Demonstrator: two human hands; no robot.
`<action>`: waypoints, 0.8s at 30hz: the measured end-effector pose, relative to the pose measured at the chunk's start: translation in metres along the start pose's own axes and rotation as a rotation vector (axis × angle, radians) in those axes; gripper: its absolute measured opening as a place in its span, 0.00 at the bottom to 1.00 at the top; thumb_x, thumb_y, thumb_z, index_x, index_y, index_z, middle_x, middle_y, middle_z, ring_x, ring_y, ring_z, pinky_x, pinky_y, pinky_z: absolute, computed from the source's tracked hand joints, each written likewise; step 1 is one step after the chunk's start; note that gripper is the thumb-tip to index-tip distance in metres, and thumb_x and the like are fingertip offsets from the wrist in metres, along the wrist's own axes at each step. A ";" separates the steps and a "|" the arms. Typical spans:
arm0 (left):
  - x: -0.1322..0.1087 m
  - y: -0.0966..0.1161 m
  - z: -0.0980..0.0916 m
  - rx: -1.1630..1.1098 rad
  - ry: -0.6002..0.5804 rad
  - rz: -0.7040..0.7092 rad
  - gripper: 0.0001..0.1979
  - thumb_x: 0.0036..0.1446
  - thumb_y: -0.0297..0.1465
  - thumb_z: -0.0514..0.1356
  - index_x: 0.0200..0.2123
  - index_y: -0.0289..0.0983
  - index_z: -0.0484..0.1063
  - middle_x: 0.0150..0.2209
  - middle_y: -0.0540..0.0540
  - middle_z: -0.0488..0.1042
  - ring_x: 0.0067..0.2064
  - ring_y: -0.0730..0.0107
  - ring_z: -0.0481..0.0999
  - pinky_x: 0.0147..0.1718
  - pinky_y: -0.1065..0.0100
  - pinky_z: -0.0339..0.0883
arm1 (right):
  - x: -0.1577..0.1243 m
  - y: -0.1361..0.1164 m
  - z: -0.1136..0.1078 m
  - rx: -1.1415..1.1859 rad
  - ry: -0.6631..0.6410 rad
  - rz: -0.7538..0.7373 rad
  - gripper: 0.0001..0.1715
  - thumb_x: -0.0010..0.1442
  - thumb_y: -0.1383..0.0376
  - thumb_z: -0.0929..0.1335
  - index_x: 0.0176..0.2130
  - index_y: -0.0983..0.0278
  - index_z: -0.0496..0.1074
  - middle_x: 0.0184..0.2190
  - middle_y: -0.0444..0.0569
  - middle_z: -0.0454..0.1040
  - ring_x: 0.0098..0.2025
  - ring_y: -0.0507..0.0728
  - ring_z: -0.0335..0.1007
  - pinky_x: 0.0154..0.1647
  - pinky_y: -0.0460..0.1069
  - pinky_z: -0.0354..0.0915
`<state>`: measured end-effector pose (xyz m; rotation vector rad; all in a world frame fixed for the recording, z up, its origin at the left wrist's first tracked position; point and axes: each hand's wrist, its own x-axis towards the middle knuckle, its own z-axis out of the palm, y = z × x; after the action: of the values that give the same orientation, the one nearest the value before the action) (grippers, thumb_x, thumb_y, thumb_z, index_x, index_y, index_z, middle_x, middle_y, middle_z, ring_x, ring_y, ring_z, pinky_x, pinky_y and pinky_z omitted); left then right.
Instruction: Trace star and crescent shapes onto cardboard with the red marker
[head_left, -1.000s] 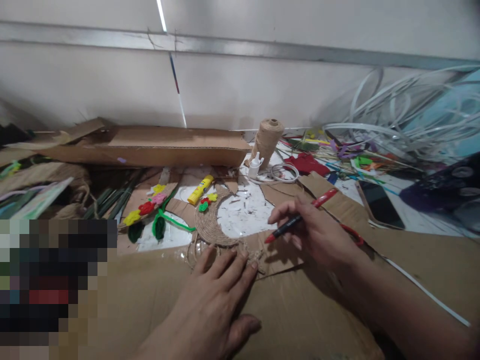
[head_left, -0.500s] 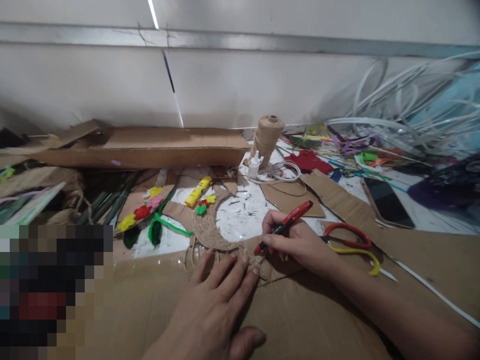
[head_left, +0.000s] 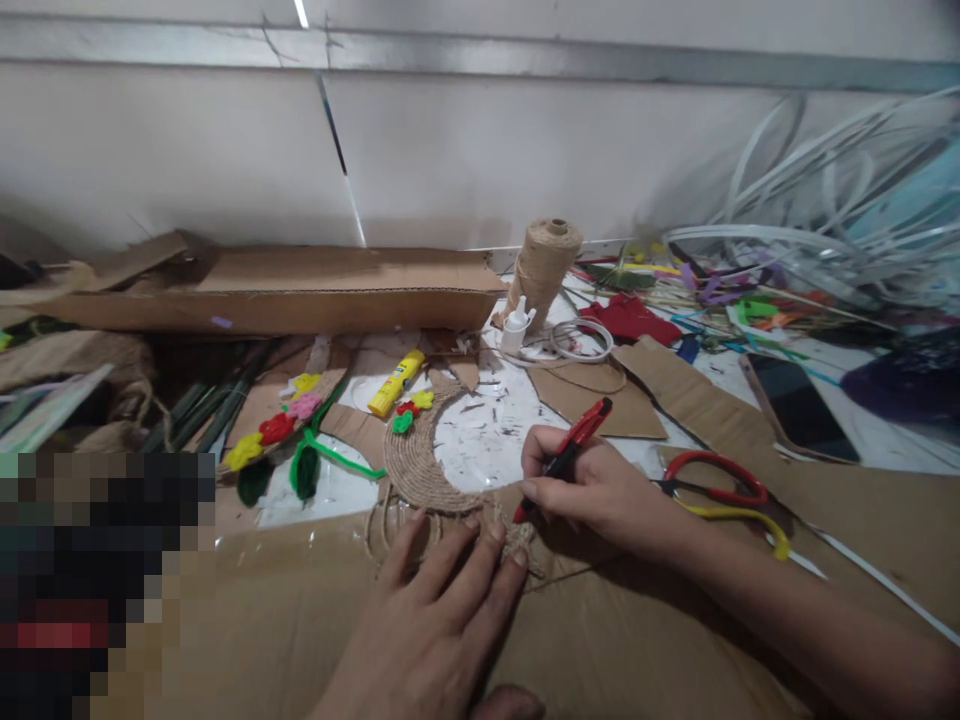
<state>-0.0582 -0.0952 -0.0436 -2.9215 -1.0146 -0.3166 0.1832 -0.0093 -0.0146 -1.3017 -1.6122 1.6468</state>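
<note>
My right hand grips a red and black marker pen, its red lower end beside the rough twine at the end of a crescent. That crescent is covered in rows of jute twine and carries small red, yellow and green flowers near its upper left. Fingers spread, my left hand lies flat on the crescent's lower edge and on loose twine loops. Beneath both hands is a brown cardboard sheet. Right of my right wrist lie red and yellow-handled scissors, their blades partly hidden.
A yellow glue stick lies behind the crescent. Further back stand a white glue bottle and a twine spool. A phone lies at right, a long cardboard box at back left. Pipe-cleaner flowers sit at left.
The marker stands steeper, its lower end slightly further down along the twine. My left fingers stay pressed on the crescent. The whole view has shifted a little.
</note>
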 end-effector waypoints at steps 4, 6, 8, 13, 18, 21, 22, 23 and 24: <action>0.002 0.000 0.000 0.077 0.074 0.023 0.34 0.74 0.58 0.52 0.66 0.41 0.75 0.62 0.49 0.81 0.62 0.57 0.75 0.72 0.56 0.47 | 0.000 0.000 0.000 -0.015 -0.007 -0.008 0.09 0.55 0.61 0.71 0.31 0.59 0.66 0.23 0.39 0.66 0.24 0.51 0.58 0.22 0.46 0.53; 0.003 0.000 0.000 0.091 0.100 0.029 0.33 0.74 0.58 0.51 0.64 0.42 0.76 0.60 0.50 0.82 0.61 0.58 0.75 0.72 0.56 0.44 | 0.001 0.000 0.000 -0.021 -0.015 -0.018 0.08 0.54 0.62 0.70 0.31 0.59 0.66 0.23 0.39 0.66 0.25 0.52 0.58 0.23 0.46 0.53; 0.002 0.000 0.000 0.099 0.111 0.027 0.32 0.75 0.58 0.51 0.64 0.42 0.76 0.60 0.51 0.83 0.61 0.58 0.75 0.73 0.56 0.42 | 0.003 -0.002 0.000 -0.033 -0.031 -0.025 0.07 0.54 0.62 0.70 0.31 0.59 0.66 0.23 0.39 0.66 0.26 0.52 0.58 0.24 0.47 0.54; 0.000 0.000 0.000 0.106 0.114 0.026 0.32 0.75 0.57 0.50 0.64 0.43 0.76 0.59 0.52 0.83 0.61 0.58 0.74 0.72 0.56 0.43 | 0.004 -0.005 -0.001 -0.111 -0.037 -0.047 0.06 0.53 0.63 0.69 0.30 0.60 0.66 0.24 0.40 0.66 0.28 0.53 0.59 0.27 0.48 0.56; 0.002 -0.001 -0.001 0.122 0.102 0.016 0.31 0.76 0.56 0.50 0.65 0.42 0.76 0.62 0.51 0.82 0.63 0.58 0.73 0.71 0.57 0.45 | 0.005 -0.003 -0.003 -0.142 -0.041 -0.062 0.05 0.52 0.64 0.68 0.30 0.60 0.66 0.25 0.40 0.65 0.30 0.54 0.59 0.29 0.49 0.56; 0.003 -0.001 -0.002 0.124 0.115 0.017 0.31 0.76 0.56 0.49 0.64 0.43 0.77 0.61 0.51 0.82 0.62 0.58 0.73 0.71 0.57 0.46 | 0.005 0.000 -0.003 -0.121 -0.051 -0.044 0.05 0.52 0.63 0.68 0.31 0.60 0.66 0.24 0.39 0.65 0.29 0.53 0.58 0.28 0.49 0.55; 0.003 -0.001 -0.002 0.126 0.118 0.016 0.31 0.76 0.56 0.49 0.64 0.42 0.77 0.61 0.51 0.82 0.62 0.58 0.73 0.70 0.57 0.46 | 0.005 0.001 -0.003 -0.118 -0.052 -0.047 0.05 0.52 0.63 0.68 0.30 0.60 0.66 0.24 0.39 0.65 0.29 0.53 0.58 0.28 0.49 0.55; 0.003 -0.001 -0.002 0.127 0.119 0.014 0.32 0.76 0.56 0.50 0.64 0.42 0.77 0.61 0.51 0.82 0.62 0.58 0.73 0.70 0.57 0.46 | 0.005 0.001 -0.004 -0.119 -0.051 -0.056 0.05 0.52 0.63 0.68 0.30 0.60 0.66 0.24 0.39 0.64 0.29 0.53 0.58 0.28 0.49 0.55; 0.003 -0.001 -0.002 0.126 0.118 0.015 0.32 0.75 0.57 0.50 0.64 0.42 0.77 0.61 0.51 0.82 0.62 0.58 0.73 0.70 0.57 0.47 | 0.005 0.001 -0.004 -0.121 -0.050 -0.069 0.05 0.52 0.63 0.68 0.30 0.60 0.66 0.24 0.39 0.64 0.29 0.53 0.57 0.28 0.49 0.55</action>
<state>-0.0564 -0.0929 -0.0409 -2.7606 -0.9595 -0.4028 0.1846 -0.0036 -0.0166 -1.2570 -1.7902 1.5734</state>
